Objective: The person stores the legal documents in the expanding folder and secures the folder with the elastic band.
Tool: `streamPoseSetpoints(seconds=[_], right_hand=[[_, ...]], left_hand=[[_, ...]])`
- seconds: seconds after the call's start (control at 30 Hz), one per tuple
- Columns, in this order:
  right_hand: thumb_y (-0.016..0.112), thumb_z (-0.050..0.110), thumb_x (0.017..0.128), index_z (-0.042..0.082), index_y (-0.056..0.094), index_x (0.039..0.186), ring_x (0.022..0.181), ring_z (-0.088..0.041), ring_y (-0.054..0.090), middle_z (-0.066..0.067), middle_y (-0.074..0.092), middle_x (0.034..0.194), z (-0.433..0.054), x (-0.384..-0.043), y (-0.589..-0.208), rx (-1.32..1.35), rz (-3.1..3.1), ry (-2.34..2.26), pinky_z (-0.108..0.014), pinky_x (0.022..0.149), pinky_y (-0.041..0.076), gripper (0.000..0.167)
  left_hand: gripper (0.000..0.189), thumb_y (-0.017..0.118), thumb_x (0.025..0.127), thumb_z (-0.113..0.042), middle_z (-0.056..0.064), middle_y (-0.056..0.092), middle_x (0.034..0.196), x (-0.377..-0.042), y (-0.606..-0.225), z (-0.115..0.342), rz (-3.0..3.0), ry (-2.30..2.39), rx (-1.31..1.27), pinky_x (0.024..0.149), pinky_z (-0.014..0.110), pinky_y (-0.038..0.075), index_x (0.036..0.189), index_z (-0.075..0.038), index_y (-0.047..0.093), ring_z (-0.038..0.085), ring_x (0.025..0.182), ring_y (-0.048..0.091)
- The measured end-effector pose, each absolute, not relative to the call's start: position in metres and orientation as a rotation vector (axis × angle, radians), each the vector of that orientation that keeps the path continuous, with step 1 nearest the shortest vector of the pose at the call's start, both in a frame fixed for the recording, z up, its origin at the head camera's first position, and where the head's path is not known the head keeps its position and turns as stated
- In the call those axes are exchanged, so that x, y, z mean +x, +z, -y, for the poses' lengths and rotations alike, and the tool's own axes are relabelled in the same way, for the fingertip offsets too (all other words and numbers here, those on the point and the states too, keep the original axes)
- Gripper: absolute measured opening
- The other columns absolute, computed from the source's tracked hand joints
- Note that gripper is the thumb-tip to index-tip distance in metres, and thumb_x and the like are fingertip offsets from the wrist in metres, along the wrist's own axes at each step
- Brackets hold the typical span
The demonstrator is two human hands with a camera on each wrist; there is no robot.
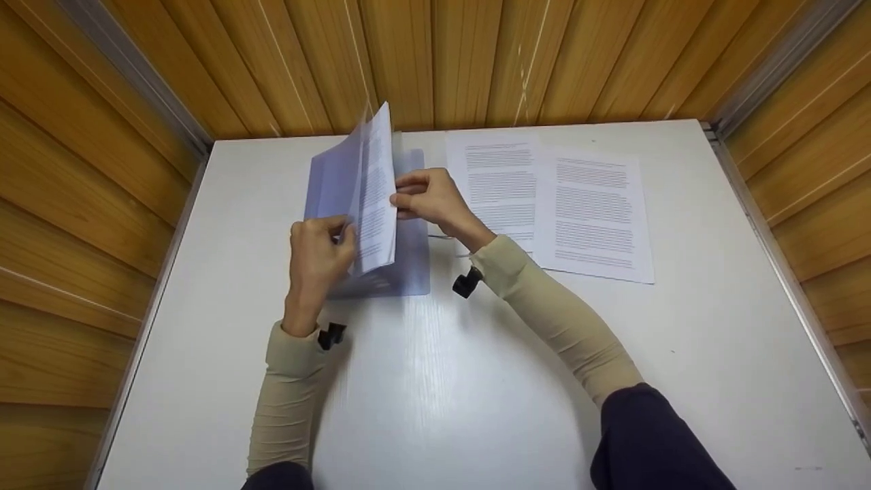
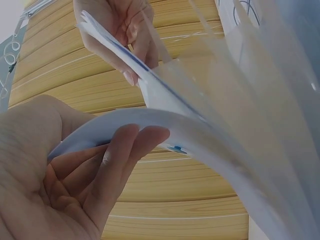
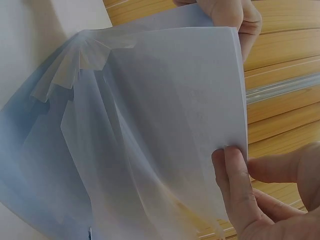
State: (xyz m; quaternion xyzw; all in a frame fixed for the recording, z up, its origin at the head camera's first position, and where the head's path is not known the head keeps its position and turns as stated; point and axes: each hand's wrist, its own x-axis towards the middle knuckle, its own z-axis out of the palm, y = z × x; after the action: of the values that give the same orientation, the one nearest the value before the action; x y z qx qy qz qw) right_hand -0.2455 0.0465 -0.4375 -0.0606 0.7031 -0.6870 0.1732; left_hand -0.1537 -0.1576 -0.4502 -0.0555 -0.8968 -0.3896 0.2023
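Note:
A translucent blue display folder (image 1: 414, 265) with clear plastic sleeves (image 3: 95, 145) stands partly open on the white table, left of centre. Among its sleeves, a stack of printed sheets (image 1: 378, 197) is held up on edge. My right hand (image 1: 435, 201) pinches the stack's right edge between thumb and fingers, also seen in the right wrist view, where the right hand (image 3: 255, 200) grips that edge. At the lower left, my left hand (image 1: 316, 255) holds the folder's cover side. In the left wrist view, the left hand (image 2: 60, 170) grips a curved bluish sheet (image 2: 145, 120).
Two printed sheets, a left one (image 1: 500, 177) and a right one (image 1: 599, 211), lie flat to the folder's right, slightly overlapping. Wood-patterned walls (image 1: 469, 61) border the white table (image 1: 422, 381) at the back and sides. Small black cameras sit at both wrists.

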Motion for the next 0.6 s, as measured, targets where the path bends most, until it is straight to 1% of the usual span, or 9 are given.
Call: streamPoseSetpoints(seconds=[0.17, 0.33, 0.5, 0.6], right_hand=[[0.075, -0.004, 0.093, -0.011, 0.070, 0.126, 0.095, -0.029, 0.079, -0.026, 0.076, 0.117, -0.041, -0.247, -0.439, -0.144, -2.007, -1.914, -0.033, 0.078, 0.064, 0.035], [0.074, -0.005, 0.093, -0.012, 0.067, 0.130, 0.096, -0.030, 0.079, -0.026, 0.076, 0.119, -0.035, -0.248, -0.441, -0.119, -2.010, -1.880, -0.032, 0.078, 0.064, 0.038], [0.073, -0.007, 0.093, -0.014, 0.066, 0.131, 0.101, -0.033, 0.079, -0.028, 0.075, 0.120, -0.030, -0.248, -0.444, -0.132, -2.045, -1.848, -0.031, 0.079, 0.064, 0.039], [0.073, -0.005, 0.094, -0.013, 0.066, 0.131, 0.103, -0.033, 0.078, -0.027, 0.075, 0.121, -0.028, -0.247, -0.446, -0.151, -2.085, -1.816, -0.030, 0.079, 0.064, 0.039]], left_hand=[[0.017, 0.069, 0.092, -0.001, 0.024, 0.079, 0.089, -0.153, -0.450, 0.157, 2.505, -1.089, -0.153, 0.060, 0.046, 0.061, 0.097, 0.007, 0.083, 0.031, 0.073, 0.077], [0.017, 0.067, 0.091, 0.000, 0.022, 0.079, 0.083, -0.154, -0.450, 0.157, 2.507, -1.056, -0.172, 0.058, 0.045, 0.059, 0.089, 0.005, 0.083, 0.030, 0.070, 0.077], [0.018, 0.067, 0.090, 0.000, 0.020, 0.078, 0.079, -0.154, -0.451, 0.157, 2.501, -1.046, -0.179, 0.056, 0.043, 0.057, 0.080, 0.003, 0.081, 0.028, 0.067, 0.074], [0.018, 0.067, 0.090, 0.000, 0.019, 0.078, 0.078, -0.154, -0.451, 0.157, 2.497, -1.041, -0.184, 0.057, 0.043, 0.057, 0.078, 0.003, 0.081, 0.027, 0.067, 0.074]])
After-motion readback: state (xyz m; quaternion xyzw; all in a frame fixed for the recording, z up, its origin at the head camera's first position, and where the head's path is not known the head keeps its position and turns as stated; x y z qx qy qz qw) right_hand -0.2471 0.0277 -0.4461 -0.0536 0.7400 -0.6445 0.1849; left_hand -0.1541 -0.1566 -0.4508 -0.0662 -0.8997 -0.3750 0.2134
